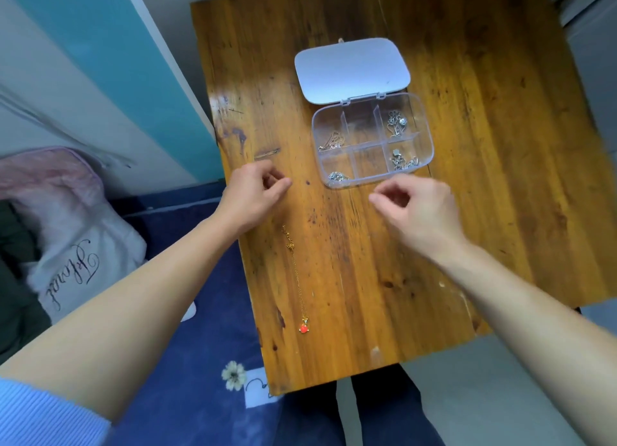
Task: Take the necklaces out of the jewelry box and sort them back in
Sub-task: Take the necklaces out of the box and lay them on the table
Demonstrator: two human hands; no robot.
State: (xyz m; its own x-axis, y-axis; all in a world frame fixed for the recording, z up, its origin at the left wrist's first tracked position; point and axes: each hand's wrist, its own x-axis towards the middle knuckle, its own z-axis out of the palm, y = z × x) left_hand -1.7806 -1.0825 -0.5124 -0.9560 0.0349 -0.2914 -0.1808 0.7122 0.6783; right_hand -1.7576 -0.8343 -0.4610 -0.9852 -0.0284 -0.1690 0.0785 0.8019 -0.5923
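Gold-chain necklace with orange pendant (297, 278) is lying lengthwise, nearest the left hand (257, 195). That and the right hand (414, 208) are hovering loosely curled, empty.

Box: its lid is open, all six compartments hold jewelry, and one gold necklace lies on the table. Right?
Not quite. In the head view only four compartments of the box hold jewelry; the two middle ones look empty. The lid is open and the necklace lies on the table.
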